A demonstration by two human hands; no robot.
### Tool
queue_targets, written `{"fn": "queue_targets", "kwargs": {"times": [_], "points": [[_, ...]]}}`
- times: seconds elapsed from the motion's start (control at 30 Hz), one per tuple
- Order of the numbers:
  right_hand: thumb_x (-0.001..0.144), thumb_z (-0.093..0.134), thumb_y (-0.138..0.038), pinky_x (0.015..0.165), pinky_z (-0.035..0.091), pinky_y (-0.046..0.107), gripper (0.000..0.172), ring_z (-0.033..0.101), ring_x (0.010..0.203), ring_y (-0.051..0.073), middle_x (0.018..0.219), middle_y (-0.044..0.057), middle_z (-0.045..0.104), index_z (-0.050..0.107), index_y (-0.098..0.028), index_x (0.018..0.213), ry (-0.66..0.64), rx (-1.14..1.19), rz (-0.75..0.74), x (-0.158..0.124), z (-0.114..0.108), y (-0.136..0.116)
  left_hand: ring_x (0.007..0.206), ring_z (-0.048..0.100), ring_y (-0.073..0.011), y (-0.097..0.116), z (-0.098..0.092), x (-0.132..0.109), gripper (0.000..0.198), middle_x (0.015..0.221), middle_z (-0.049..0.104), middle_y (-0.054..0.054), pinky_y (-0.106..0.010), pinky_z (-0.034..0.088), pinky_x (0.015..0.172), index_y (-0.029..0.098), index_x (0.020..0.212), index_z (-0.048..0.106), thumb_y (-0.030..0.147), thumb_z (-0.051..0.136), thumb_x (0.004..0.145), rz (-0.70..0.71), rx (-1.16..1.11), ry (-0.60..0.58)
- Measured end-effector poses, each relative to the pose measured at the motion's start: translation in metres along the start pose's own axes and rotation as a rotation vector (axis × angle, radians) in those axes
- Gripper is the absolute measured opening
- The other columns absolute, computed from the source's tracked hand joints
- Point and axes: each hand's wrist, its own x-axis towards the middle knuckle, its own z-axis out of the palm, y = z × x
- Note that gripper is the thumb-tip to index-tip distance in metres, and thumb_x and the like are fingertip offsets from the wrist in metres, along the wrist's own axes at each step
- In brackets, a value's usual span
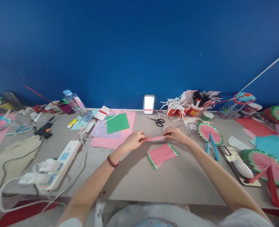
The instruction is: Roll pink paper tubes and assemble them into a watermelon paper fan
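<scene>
Between my two hands a narrow folded strip of pink paper (155, 138) is stretched level above the table. My left hand (135, 140), with a dark red bead bracelet on its wrist, pinches the strip's left end. At the other end, my right hand (176, 135) pinches it between thumb and fingers. Just below lies an accordion-pleated pink paper (163, 155) with green edges, partly spread on the table. Black-handled scissors (156, 121) rest beyond my hands, near the blue wall.
Green paper (117, 123) lies on pink and lilac sheets at left, near a power strip (65, 164) with cables. Finished pink paper fans (210, 134) and a phone under a white mouse (243, 169) are at right. Paper cups (193, 110) stand behind.
</scene>
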Motion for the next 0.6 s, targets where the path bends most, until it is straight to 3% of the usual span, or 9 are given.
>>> {"fn": "queue_targets", "kwargs": {"times": [0.2,0.37,0.5,0.6], "points": [[0.082,0.057,-0.037,0.078,0.047,0.034,0.024,0.059,0.080,0.019,0.082,0.007,0.066,0.071,-0.018,0.088,-0.040,0.077,-0.063,-0.005,0.002,0.013,0.091,0.058,-0.0207,-0.010,0.013,-0.002,0.027,0.094,0.067,-0.007,-0.031,0.041,0.084,0.023,0.098,0.070,0.032,0.046,0.090,0.027,0.015,0.068],[0.086,0.052,-0.035,0.082,0.047,0.034,0.026,0.060,0.086,0.019,0.089,0.007,0.067,0.070,-0.019,0.094,-0.050,0.049,-0.071,-0.006,0.006,0.018,0.093,0.056,-0.0199,-0.014,0.015,-0.006,0.028,0.095,0.066,-0.007,-0.031,0.040,0.084,0.024,0.106,0.068,0.034,0.048,0.089,0.049,-0.125,-0.012],[0.085,0.051,-0.038,0.075,0.050,0.033,0.028,0.060,0.081,0.019,0.087,0.007,0.066,0.070,-0.019,0.091,0.016,0.079,-0.027,-0.002,0.007,0.015,0.091,0.055,-0.0196,-0.019,0.017,-0.009,0.032,0.094,0.065,-0.007,-0.030,0.042,0.080,0.023,0.111,0.066,0.037,0.058,0.083,0.019,-0.270,-0.039],[0.085,0.049,-0.040,0.065,0.050,0.030,0.031,0.059,0.073,0.017,0.087,0.008,0.064,0.071,-0.018,0.089,0.015,0.107,-0.011,0.002,0.003,0.006,0.088,0.056,-0.0183,-0.021,0.017,-0.012,0.047,0.093,0.064,-0.006,-0.029,0.044,0.078,0.022,0.117,0.062,0.036,0.070,0.072,-0.032,-0.436,-0.054]]}}
